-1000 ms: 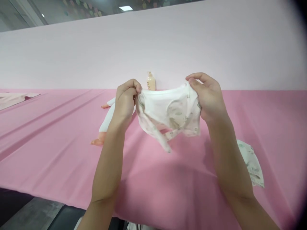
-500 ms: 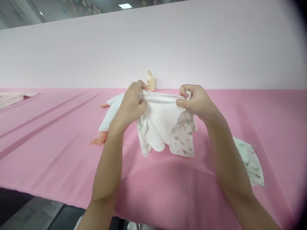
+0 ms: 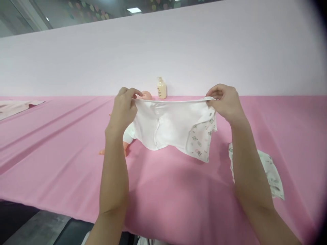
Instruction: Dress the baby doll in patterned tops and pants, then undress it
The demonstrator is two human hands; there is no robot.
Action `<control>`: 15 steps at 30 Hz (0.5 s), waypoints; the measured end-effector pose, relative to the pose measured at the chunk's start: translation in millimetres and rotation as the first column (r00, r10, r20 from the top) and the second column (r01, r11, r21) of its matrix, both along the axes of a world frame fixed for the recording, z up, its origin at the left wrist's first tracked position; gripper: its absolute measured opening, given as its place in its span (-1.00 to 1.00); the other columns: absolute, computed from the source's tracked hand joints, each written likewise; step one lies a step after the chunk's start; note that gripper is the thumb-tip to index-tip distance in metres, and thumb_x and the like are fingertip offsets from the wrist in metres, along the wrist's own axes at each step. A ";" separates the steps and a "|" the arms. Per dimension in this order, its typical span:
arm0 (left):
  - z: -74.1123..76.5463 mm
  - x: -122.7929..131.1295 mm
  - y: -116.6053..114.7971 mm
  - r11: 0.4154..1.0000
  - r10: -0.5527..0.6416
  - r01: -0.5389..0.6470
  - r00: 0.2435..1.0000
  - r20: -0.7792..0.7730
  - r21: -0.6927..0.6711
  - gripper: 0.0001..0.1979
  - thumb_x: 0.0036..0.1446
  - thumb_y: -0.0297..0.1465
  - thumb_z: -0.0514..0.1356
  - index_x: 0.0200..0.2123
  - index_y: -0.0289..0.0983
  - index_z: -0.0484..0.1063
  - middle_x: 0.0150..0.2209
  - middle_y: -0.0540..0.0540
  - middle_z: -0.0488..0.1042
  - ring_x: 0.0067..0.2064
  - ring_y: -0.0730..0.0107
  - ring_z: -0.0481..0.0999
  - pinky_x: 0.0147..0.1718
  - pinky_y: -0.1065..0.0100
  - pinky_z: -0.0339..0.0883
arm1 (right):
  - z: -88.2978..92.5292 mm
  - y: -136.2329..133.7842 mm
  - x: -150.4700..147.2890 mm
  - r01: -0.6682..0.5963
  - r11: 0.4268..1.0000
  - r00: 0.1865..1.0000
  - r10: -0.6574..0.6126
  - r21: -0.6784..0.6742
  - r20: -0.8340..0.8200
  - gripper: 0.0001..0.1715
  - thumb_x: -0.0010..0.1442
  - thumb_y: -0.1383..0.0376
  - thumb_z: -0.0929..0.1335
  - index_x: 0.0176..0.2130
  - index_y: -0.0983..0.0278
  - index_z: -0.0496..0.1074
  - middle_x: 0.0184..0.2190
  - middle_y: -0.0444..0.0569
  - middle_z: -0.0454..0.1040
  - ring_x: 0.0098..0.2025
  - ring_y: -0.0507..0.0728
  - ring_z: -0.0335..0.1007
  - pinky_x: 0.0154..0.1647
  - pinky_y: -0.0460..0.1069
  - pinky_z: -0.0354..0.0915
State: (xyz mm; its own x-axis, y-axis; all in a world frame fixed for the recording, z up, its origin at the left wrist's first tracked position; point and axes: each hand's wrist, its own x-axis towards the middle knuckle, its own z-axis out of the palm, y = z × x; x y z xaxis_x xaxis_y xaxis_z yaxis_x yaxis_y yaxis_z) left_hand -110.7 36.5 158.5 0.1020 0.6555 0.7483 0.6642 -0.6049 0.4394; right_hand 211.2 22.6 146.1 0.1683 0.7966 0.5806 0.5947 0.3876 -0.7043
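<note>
Baby garment (image 3: 173,124), white with a printed flap, hangs stretched above the pink table cover (image 3: 51,153): left hand (image 3: 122,110) and right hand (image 3: 226,102) pinch its top edge, well apart. Behind it lies what looks like a doll (image 3: 126,137); a lotion bottle (image 3: 161,88) stands farther back, printed cloth (image 3: 268,172) to the right.

**Indoor baby-care practice room, staged rather than a home**

A long table draped in pink cloth (image 3: 51,153) runs along a plain pale pink partition (image 3: 178,44). Above the partition, a ceiling light panel (image 3: 134,10) and pastel heart decorations (image 3: 88,6) show a larger room beyond. On the cloth are a baby doll (image 3: 125,139), a cream pump bottle (image 3: 161,89) and printed baby clothes (image 3: 270,170). A white baby garment (image 3: 166,126) is held up.
</note>
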 end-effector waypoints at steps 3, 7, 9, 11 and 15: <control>-4.9 5.7 6.0 0.999 0.043 -0.043 0.999 0.006 -0.004 -0.70 -0.06 -0.62 0.10 -0.35 -0.12 0.45 -0.39 -0.11 0.34 -0.26 0.16 0.36 -0.19 0.15 0.22 | 2.1 -4.1 7.2 0.077 0.997 0.996 -0.077 -0.002 0.037 -0.89 -0.09 0.39 0.41 -0.43 0.24 0.44 -0.39 -0.05 0.47 -0.35 0.13 0.37 -0.32 0.10 0.30; -8.9 12.1 11.1 0.978 0.198 -0.202 0.977 0.081 0.051 -0.81 -0.06 -0.55 0.13 -0.42 -0.13 0.39 -0.52 -0.07 0.23 -0.38 0.20 0.32 -0.31 0.20 0.15 | 7.4 -10.6 20.6 0.106 0.994 0.991 -0.105 -0.006 0.080 -0.97 -0.05 0.33 0.44 -0.47 0.23 0.50 -0.43 -0.01 0.51 -0.36 0.10 0.38 -0.28 0.08 0.29; -8.0 13.5 10.1 0.981 0.183 -0.188 0.977 0.108 0.041 -0.85 -0.07 -0.54 0.11 -0.48 -0.14 0.38 -0.60 -0.02 0.17 -0.45 0.26 0.29 -0.38 0.25 0.10 | 9.8 -14.0 26.5 0.085 0.996 0.996 -0.083 -0.041 0.042 -0.96 -0.05 0.33 0.45 -0.45 0.25 0.55 -0.42 0.03 0.53 -0.36 0.09 0.40 -0.31 0.05 0.28; -4.9 14.5 6.7 0.983 0.176 -0.181 0.975 0.132 0.029 -0.84 -0.10 -0.54 0.08 -0.56 -0.17 0.36 -0.67 0.01 0.13 -0.51 0.33 0.23 -0.43 0.28 0.03 | 12.6 -18.9 30.0 0.059 0.997 0.997 -0.062 -0.059 -0.050 -0.89 -0.03 0.34 0.45 -0.39 0.27 0.59 -0.40 0.07 0.55 -0.37 0.07 0.42 -0.37 0.03 0.28; 5.7 14.7 -5.8 0.992 0.123 -0.127 0.970 0.211 0.004 -0.86 -0.27 -0.55 0.02 -0.70 -0.27 0.32 -0.72 0.02 0.11 -0.61 0.49 0.09 -0.55 0.33 -0.14 | 21.0 -34.7 31.9 -0.027 0.997 0.968 0.042 0.066 -0.248 -0.79 -0.01 0.33 0.49 -0.28 0.31 0.61 -0.39 0.03 0.57 -0.40 0.07 0.45 -0.44 -0.01 0.31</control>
State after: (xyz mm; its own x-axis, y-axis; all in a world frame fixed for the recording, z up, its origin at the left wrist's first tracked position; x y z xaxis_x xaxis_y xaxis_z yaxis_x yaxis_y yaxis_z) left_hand -96.0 30.7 164.2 -0.1403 0.6402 0.7553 0.6293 -0.5313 0.5672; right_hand 243.1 -12.1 167.1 0.2870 0.7687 0.5716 0.3889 0.4518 -0.8029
